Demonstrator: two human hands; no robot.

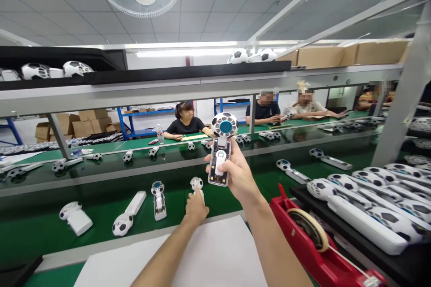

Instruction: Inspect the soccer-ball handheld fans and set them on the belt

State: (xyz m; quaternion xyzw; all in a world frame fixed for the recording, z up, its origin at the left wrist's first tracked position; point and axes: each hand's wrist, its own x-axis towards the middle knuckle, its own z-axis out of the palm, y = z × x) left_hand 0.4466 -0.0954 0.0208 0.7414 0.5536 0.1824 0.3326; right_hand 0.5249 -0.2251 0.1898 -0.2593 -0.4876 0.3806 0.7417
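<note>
"What was being held up, and where was it?"

"A handheld fan (220,161) with a football-patterned head was raised in the right hand (239,171), well above the green table (40,237)."

"Which way was it pointing?"

"Its long axis stood nearly upright, leaning slightly, with the round head at the top and its blue hub tipped upward. The see-through back of the handle was turned toward the head camera, so the fan appeared to be held there for its insides to be looked over."

"And the grip?"

"The right grip was clenched around the handle, with the fingers curled about its edge and largely hidden behind it."

"What of the other hand?"

"The left hand (196,208) was kept low over the table, its fingers (198,195) placed against a second fan (196,184). Whether that grip was closed could not be told."

"What was around them?"

"Further fans (158,199) were laid out on the table, spaced apart, and a white paper sheet (215,255) was spread at its near edge. To the right, a red tape dispenser (313,244) was set beside a black tray (298,193) on which white fans were packed closely, presumably kept together as a batch. Seated people (185,123) were seen beyond, at the far table."
</note>
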